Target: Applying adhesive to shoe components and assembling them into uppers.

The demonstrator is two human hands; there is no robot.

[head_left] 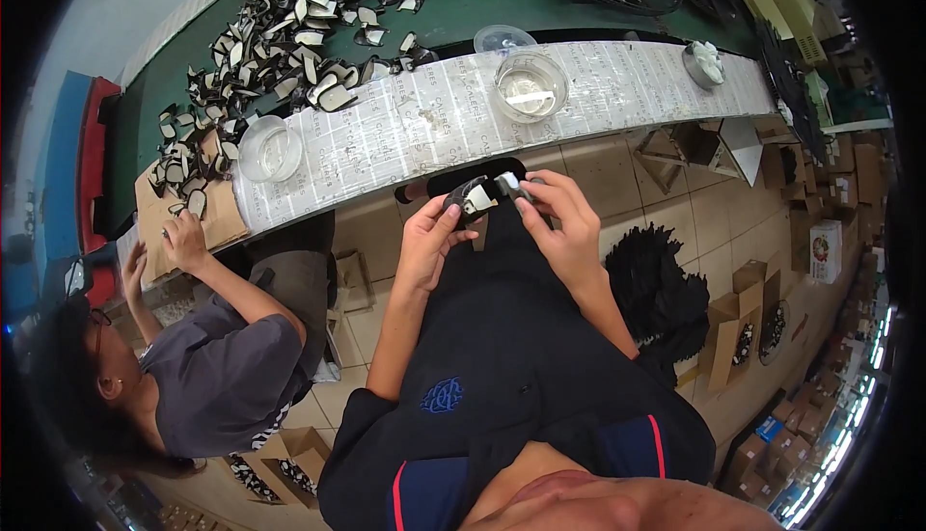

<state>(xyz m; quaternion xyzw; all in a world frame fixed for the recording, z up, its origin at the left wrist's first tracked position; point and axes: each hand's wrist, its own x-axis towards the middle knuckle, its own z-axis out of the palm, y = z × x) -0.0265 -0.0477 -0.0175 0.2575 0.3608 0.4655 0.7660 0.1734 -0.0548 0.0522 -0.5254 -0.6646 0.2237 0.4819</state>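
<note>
My left hand (424, 245) is closed on a small black curved piece with a pale cream face (476, 200), held in front of my chest near the table's edge. Opposite it, my right hand (567, 220) pinches a small white wad (507, 182) with something dark beside it, whose kind I cannot make out. The wad is close to the black piece; whether they touch is unclear. On the table, a pile of similar black pieces with pale faces (299, 25) spreads over the far left.
The long table (405, 126) carries clear round tubs (531, 87), (270, 149) and a cup of white material (704, 64). A co-worker (227, 367) handles pieces over cardboard (207, 217) at left. A black heap (658, 290) and open boxes (738, 324) stand right.
</note>
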